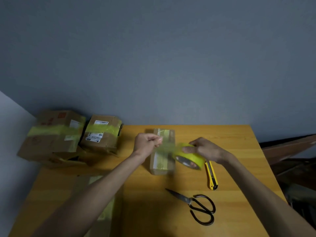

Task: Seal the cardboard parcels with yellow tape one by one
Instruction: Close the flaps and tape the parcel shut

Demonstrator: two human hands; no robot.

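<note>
Right hand (207,149) grips the yellow tape roll (189,158) and left hand (146,144) pinches its free end, with the pulled strip (166,148) stretched between them just above a small cardboard parcel (162,166) lying mid-table. Yellow wood table (239,147) also holds a yellow utility knife (212,176) and black scissors (196,206) on the right, with taped parcels (56,134) stacked at its back-left. Blue-grey wall (153,65) behind; the dark clutter right of the table is unreadable.

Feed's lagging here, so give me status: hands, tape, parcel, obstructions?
Left hand pinches tape strip; right hand grips yellow tape roll. Strip stretched above small parcel. Scissors, utility knife lie right of it, clear.
</note>
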